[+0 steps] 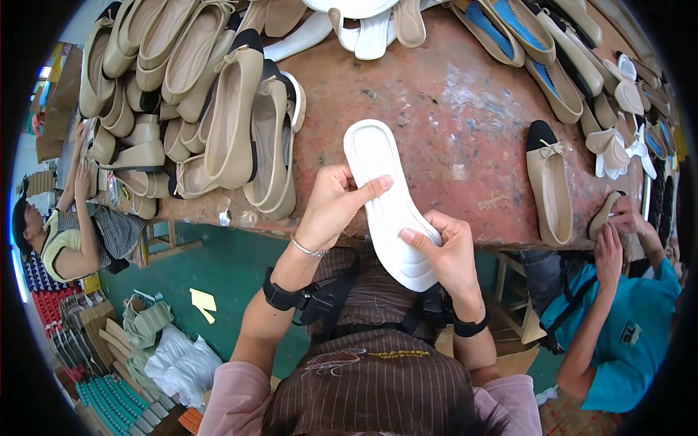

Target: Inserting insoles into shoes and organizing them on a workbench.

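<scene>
A white shoe insole (392,196) with a stitched-looking line round its toe end is held up over the table's near edge. My left hand (338,200) grips its left side near the middle, thumb flat on top and fingers hidden beneath. Lower down, my right hand (447,247) pinches the right edge by the heel, its thumb also on top. The insole slants, toe end far and heel toward me. To the right on the table lies a single beige flat shoe (550,192) with a black toe and a bow.
Beige flats (233,116) are piled at the left; more shoes with blue linings (520,33) lie far right. White insoles (371,36) sit at the back of the worn red table (451,160). Co-workers sit left (73,240) and right (625,312), the right one handling a shoe.
</scene>
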Demonstrator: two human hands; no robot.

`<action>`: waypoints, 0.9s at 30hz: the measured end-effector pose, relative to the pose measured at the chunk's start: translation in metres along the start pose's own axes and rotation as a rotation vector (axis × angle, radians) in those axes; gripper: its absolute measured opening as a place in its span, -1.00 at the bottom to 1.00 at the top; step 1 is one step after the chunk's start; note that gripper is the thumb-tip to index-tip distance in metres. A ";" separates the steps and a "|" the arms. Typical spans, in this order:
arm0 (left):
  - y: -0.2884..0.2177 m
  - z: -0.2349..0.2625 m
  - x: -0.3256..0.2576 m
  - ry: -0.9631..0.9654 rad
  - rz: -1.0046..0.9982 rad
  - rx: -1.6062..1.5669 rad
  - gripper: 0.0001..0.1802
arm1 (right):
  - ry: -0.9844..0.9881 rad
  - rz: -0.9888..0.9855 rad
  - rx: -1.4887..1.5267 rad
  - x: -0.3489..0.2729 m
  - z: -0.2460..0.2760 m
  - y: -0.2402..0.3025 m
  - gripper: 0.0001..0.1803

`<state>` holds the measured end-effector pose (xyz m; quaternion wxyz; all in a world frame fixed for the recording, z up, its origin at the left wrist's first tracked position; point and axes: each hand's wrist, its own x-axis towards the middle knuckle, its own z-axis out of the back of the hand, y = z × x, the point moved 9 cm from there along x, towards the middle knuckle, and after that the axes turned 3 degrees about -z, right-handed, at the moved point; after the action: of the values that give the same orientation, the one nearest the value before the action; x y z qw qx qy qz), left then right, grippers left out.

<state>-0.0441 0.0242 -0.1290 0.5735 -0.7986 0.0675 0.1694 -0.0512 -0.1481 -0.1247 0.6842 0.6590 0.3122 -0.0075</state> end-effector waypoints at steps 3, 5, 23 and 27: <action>-0.001 0.003 -0.004 -0.004 -0.023 0.056 -0.76 | 0.004 0.006 -0.012 -0.001 0.000 0.001 -0.81; -0.003 0.003 -0.004 -0.008 -0.036 0.072 -0.75 | 0.000 0.018 -0.010 -0.001 0.001 0.003 -0.80; -0.020 -0.016 -0.022 0.002 -0.205 0.260 -0.81 | 0.178 0.230 -0.300 0.003 -0.002 0.029 -0.49; -0.025 -0.019 -0.029 -0.017 -0.302 0.293 -0.75 | 0.178 0.337 -0.191 0.010 -0.025 0.035 -0.65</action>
<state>-0.0598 0.0126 -0.0910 0.7030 -0.7062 -0.0340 0.0764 -0.0388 -0.1165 -0.0960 0.7049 0.6320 0.2561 0.1949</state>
